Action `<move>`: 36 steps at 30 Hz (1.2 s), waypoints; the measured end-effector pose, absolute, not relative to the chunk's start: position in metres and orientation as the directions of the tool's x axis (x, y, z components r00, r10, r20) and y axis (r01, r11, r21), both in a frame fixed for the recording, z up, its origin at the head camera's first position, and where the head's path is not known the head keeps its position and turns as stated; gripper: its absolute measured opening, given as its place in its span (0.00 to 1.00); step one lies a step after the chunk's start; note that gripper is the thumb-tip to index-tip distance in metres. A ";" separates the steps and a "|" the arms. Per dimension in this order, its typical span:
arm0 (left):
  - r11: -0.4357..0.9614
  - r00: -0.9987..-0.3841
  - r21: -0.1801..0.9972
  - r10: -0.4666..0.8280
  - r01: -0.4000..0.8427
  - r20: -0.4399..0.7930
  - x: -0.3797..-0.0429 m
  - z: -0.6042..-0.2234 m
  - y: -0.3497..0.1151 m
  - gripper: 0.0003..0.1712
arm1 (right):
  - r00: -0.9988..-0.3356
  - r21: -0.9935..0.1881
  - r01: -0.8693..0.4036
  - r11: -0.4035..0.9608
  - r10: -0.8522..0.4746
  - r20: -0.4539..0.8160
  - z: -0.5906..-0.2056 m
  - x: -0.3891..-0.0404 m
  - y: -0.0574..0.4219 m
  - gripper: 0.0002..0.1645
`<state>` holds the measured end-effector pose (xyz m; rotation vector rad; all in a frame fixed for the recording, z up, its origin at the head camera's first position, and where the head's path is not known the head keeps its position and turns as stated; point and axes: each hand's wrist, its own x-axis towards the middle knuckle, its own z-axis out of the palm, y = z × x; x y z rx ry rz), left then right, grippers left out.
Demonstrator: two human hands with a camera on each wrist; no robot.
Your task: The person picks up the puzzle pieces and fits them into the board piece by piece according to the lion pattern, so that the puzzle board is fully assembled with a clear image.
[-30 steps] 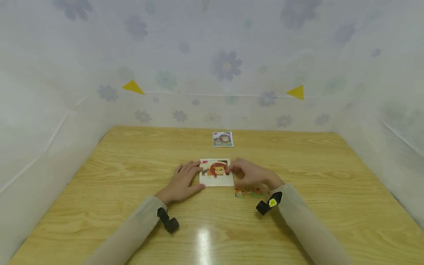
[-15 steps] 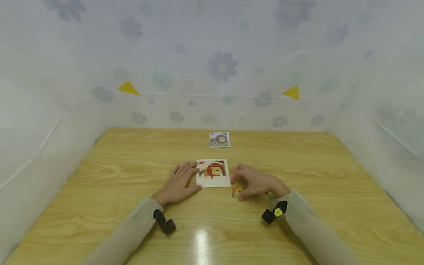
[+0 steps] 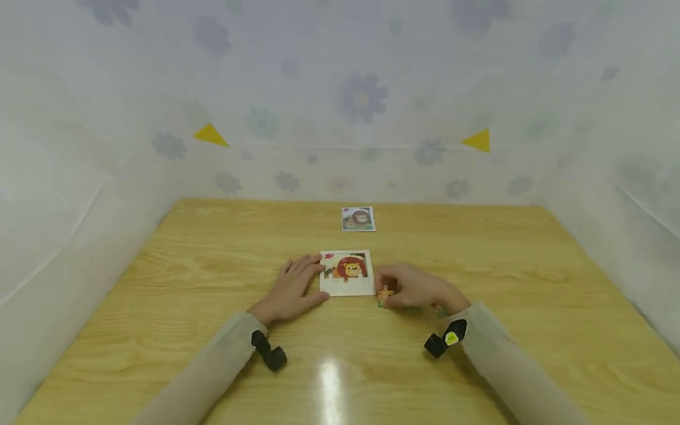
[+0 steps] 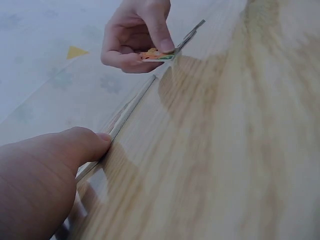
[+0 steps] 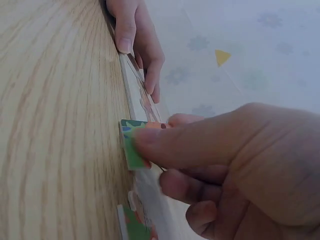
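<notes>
A white-framed lion puzzle board (image 3: pixel 347 288) lies on the table, its upper part covered with picture pieces and its lower strip plain white. Along its left edge rests my left hand (image 3: pixel 289 292), fingers stretched out, with the thumb at the near left corner. Just right of the board, my right hand (image 3: pixel 411 287) pinches a colourful puzzle piece (image 3: pixel 383 295) between thumb and fingers. The right wrist view shows this piece (image 5: pixel 131 150) as green and orange, tilted above the table. Another loose piece (image 5: pixel 135 222) lies under the right hand, mostly hidden from the head view.
A small card (image 3: pixel 358 219) with the same lion picture lies farther back on the wooden table (image 3: pixel 239 236). Flower-patterned white curtains (image 3: pixel 297 88) enclose the back and sides. Two yellow triangles (image 3: pixel 478 140) mark the back curtain.
My right hand has left the lion picture, moved to the loose pieces on the right and picked one up. The left hand has stayed at the board's left edge.
</notes>
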<state>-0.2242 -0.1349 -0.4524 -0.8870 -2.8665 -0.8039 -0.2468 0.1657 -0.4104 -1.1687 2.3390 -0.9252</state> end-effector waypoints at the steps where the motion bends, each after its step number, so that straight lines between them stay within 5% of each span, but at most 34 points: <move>1: 0.705 -0.839 0.470 0.514 0.532 0.179 -0.223 -0.453 -0.135 0.36 | -0.606 -0.699 -0.560 0.445 -0.795 -0.020 -0.411 -0.247 0.164 0.06; 11: 0.709 -0.836 0.452 0.510 0.541 0.201 -0.221 -0.453 -0.139 0.36 | -0.723 -0.654 -0.567 0.501 -0.683 0.103 -0.419 -0.258 0.137 0.04; 22: 0.691 -0.825 0.468 0.534 0.552 0.184 -0.223 -0.458 -0.129 0.35 | -0.809 -0.645 -0.460 0.610 -0.587 0.021 -0.423 -0.254 0.119 0.10; 36: 0.701 -0.836 0.471 0.519 0.535 0.177 -0.221 -0.456 -0.137 0.35 | -0.774 -0.563 -0.586 0.582 -0.608 0.177 -0.431 -0.254 0.068 0.09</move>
